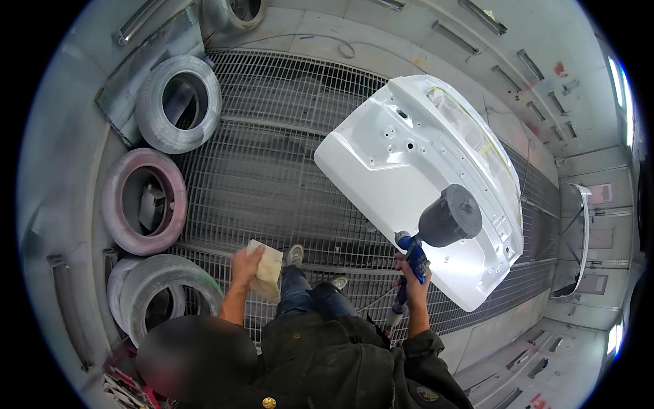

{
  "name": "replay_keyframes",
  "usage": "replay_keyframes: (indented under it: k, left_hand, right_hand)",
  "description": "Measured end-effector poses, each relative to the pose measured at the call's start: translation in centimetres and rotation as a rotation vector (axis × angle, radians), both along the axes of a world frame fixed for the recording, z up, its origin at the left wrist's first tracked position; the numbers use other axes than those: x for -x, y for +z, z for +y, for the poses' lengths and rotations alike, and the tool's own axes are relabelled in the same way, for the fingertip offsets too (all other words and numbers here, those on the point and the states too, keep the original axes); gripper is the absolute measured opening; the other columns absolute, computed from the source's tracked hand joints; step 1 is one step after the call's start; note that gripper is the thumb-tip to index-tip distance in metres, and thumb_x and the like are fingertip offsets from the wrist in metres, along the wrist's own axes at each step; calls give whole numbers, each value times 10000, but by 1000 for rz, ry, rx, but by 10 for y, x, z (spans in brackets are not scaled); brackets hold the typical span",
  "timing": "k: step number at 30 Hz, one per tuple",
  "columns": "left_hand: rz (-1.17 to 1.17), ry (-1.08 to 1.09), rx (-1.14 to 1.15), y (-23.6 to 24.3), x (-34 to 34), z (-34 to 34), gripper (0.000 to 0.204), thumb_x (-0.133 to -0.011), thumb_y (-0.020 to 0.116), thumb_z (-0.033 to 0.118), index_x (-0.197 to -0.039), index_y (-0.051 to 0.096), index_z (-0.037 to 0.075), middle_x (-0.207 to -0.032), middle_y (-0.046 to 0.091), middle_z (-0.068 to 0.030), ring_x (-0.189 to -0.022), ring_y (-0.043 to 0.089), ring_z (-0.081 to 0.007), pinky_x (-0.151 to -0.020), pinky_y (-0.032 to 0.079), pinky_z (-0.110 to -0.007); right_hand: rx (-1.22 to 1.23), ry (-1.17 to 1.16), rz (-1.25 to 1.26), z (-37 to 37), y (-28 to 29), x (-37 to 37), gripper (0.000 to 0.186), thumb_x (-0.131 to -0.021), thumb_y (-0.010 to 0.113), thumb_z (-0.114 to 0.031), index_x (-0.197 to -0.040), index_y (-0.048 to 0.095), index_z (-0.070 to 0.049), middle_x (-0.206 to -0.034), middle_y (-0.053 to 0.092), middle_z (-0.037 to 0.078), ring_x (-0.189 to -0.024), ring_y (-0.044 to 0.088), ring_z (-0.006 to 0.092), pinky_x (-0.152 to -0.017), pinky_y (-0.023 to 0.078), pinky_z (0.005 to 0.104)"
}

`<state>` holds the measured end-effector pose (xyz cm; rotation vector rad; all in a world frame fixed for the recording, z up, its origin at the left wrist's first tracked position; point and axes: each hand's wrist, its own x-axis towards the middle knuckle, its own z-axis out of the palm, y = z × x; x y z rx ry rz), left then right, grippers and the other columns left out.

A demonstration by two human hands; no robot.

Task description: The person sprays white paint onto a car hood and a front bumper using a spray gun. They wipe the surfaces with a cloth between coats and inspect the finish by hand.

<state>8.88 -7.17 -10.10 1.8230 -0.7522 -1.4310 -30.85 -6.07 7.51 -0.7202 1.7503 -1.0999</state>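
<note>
My right hand (pixel 413 286) is closed round the handle of a blue paint spray gun (pixel 415 260). A dark grey cup (pixel 449 219) sits on top of the gun, and a hose fitting (pixel 396 312) hangs below the grip. Beyond the gun stands a glossy white car tailgate (pixel 371 174), and the cup covers part of it. Masking film with yellowish tape (pixel 470 123) spans its window opening. On the left, my left hand (pixel 245 267) grips a folded beige cloth (pixel 268 274), held above the floor and away from the tailgate.
Metal grating (pixel 259 163) forms the floor. Along the left wall lie several paint-dusted tyres, including a grey tyre (pixel 151 112) and a pinkish tyre (pixel 112 201). A thin hose (pixel 347 48) runs along the far edge. At the far right stands a curved white panel (pixel 584 238).
</note>
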Motion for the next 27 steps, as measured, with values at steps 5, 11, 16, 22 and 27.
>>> replay_keyframes:
  k: [5,11,16,22,27]
  left_hand:
    - [88,10,-26,-7,6,-1,302,-878,689,285,-892,683,-17,-809,688,-54,-722,624,-125,-658,489,-294]
    - [110,-14,1,5,8,-11,297,-885,681,280,-904,680,-17,-815,689,-48,-719,623,-121,-655,490,-290]
    - [119,-45,-5,18,15,-20,289,-889,676,278,-913,679,-10,-816,687,-47,-718,620,-115,-655,491,-284]
    - [110,-65,-25,10,19,-24,296,-889,674,284,-923,681,-10,-827,686,-50,-728,620,-118,-661,489,-285]
    - [100,-117,-7,26,24,-35,290,-891,666,279,-920,679,-8,-831,684,-49,-746,620,-119,-673,485,-293]
  right_hand:
    - [-33,8,12,4,0,3,180,-879,605,-116,-1014,645,-3,-848,635,55,-740,594,109,-470,491,226]
    - [-23,-3,-33,10,-4,13,149,-888,615,-99,-1000,646,-5,-916,660,61,-747,606,106,-466,493,232]
    - [-13,-49,-40,18,-7,15,139,-881,615,-94,-981,634,1,-887,642,70,-742,607,115,-465,499,231]
    - [-46,-42,-72,29,-12,17,141,-883,619,-85,-992,634,2,-918,652,76,-769,617,117,-467,509,243]
    - [-62,-62,-76,34,-13,15,150,-885,619,-86,-1003,641,4,-941,661,82,-806,631,129,-472,514,256]
